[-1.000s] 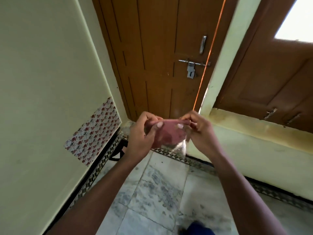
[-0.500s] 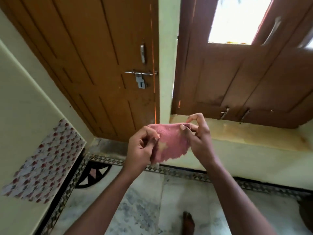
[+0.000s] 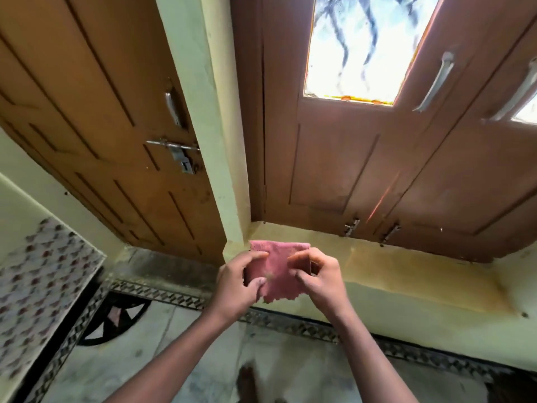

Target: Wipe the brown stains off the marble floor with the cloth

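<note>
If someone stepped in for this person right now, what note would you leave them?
Left hand: pinches the cloth's left edge.
Right hand: pinches its right side.
Cloth: pink, held up in the air between both hands, in front of the sill, well above the floor.
Done: cloth picked up and in hand.
Left: bring it down to the floor and wipe; no wiping has begun.
</note>
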Demonstrator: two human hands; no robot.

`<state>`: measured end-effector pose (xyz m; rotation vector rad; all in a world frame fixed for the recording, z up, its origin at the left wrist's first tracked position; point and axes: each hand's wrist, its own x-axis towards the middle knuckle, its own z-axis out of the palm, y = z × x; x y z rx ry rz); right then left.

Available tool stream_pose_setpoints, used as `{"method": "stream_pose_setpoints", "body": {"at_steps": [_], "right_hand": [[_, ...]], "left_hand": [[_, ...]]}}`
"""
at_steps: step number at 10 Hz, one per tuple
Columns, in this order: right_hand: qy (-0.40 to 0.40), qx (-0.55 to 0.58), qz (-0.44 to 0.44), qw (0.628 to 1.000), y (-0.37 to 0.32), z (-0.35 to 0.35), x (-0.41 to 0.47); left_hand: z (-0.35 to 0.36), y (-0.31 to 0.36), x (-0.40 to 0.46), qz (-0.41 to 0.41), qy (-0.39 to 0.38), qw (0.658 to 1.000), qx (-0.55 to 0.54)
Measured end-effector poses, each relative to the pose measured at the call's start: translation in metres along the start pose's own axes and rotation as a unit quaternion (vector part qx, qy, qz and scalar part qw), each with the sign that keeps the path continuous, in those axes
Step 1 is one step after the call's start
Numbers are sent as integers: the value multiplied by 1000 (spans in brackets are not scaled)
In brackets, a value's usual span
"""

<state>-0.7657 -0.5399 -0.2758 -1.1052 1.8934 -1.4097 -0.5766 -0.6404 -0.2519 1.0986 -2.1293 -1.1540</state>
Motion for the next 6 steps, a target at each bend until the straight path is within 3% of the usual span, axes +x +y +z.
{"method": "stream_pose_setpoints", "body": {"at_steps": [3,4,5,6], "right_hand": [[-11,-39,92,995,70,12,85],[-10,24,114,993,80,22,126],[-22,17,141,990,128,48,181],[-70,-32,203,976,194,73,216]], "left_hand": [[32,-45,102,-37,-67,997,33],[40,-57,144,-17,-69,996,59],[57,-107,196,17,-89,990,112],[83,-179,207,20,-113,955,272]]}}
